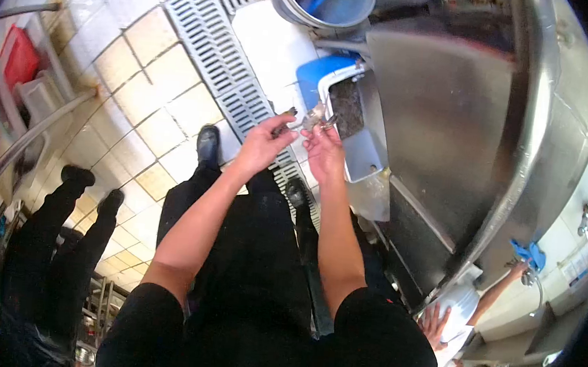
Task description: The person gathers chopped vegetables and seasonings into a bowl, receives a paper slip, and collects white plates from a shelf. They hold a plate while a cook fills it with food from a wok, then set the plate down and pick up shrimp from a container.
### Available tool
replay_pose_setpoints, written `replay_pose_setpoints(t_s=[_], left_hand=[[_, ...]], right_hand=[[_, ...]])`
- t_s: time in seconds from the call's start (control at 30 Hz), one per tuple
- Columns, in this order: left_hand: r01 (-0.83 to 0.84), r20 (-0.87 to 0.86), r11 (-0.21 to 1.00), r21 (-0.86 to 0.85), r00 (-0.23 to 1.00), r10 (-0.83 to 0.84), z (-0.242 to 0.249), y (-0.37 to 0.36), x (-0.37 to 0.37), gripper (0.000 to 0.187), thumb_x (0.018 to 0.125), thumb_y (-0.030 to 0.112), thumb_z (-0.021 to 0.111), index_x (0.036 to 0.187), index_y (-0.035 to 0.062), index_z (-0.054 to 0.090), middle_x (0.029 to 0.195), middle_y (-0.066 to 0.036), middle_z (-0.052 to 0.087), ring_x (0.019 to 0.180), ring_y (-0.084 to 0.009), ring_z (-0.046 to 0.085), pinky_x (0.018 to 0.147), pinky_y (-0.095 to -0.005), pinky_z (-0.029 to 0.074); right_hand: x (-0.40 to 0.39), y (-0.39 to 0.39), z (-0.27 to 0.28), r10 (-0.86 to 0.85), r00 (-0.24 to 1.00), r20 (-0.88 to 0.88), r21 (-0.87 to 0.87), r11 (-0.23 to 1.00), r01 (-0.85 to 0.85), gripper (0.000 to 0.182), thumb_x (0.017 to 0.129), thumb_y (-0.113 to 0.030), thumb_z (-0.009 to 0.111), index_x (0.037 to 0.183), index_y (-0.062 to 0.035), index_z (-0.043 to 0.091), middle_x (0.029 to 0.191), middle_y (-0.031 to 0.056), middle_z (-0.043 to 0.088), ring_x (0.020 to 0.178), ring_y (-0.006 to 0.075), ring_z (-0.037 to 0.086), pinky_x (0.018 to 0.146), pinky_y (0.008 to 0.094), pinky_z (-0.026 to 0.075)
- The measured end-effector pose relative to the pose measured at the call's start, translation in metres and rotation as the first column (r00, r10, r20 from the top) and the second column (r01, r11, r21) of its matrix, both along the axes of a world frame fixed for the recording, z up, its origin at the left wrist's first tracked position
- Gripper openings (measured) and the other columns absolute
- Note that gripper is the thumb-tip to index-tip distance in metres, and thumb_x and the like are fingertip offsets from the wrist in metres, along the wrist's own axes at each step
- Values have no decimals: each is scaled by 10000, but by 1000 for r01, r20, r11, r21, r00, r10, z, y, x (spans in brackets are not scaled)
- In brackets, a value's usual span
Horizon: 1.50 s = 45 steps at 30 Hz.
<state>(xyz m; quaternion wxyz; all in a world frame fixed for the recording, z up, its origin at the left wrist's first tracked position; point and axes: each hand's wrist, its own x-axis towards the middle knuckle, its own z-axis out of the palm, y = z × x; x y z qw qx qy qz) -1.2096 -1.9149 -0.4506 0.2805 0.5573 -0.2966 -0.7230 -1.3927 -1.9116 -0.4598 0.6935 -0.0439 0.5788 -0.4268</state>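
Observation:
My left hand (267, 143) is closed, its thumb and fingers pinched around one side of a small wet-looking grey-brown piece (314, 115) with darker ends. The other side of that piece is gripped in the fingers of my right hand (324, 152), which is turned partly palm up. The piece is too small and blurred to tell its kind. Both hands are held in front of my body, near a white rectangular tub (376, 121) with dark, grainy contents. A blue container (310, 80) stands against the far side of this tub.
A round bucket (282, 4) with a blue object inside stands beyond. Floor grating (212, 43) runs across the tiles. A steel counter (447, 113) rises at right, where another person's hand (435, 325) rests on a white bowl-like thing. Another person's legs (44, 245) stand left, near a metal rack.

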Motion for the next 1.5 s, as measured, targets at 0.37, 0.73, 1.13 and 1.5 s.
replay_pose_setpoints(t_s=[0.37, 0.73, 1.13, 1.5], left_hand=[[-326, 106, 921, -216, 929, 354, 120, -27, 129, 178, 837, 74, 657, 994, -10, 655, 875, -19, 645, 770, -86, 564, 699, -256, 478], [-367, -213, 816, -446, 929, 302, 297, -153, 241, 223, 895, 156, 657, 1059, 6, 652, 928, -18, 658, 854, -86, 595, 756, -267, 506], [-554, -334, 812, -186, 813, 478, 352, -300, 519, 163, 917, 180, 621, 1021, 55, 641, 804, -4, 639, 681, -110, 618, 589, -301, 541], [-459, -50, 830, -316, 882, 469, 381, -428, 800, 221, 898, 275, 642, 1011, 85, 629, 813, -2, 612, 674, -95, 578, 540, -280, 505]], right_hand=[[178, -61, 182, 248, 513, -822, -167, 755, -634, 500, 812, -64, 696, 1286, -50, 535, 1241, 119, 573, 1069, 204, 575, 837, 333, 485], [277, -184, 352, 301, 549, -780, -373, 480, -794, 187, 897, -72, 614, 1050, 24, 661, 890, 36, 671, 793, 81, 582, 718, 238, 478], [534, -389, 356, 357, 445, -821, -464, 37, -885, 162, 868, -98, 619, 965, 12, 689, 770, 48, 634, 736, 130, 602, 660, 283, 472], [835, -592, 355, 633, 564, -529, -574, 222, -788, 202, 904, -149, 612, 1060, -23, 634, 847, 18, 613, 754, 93, 555, 686, 242, 451]])
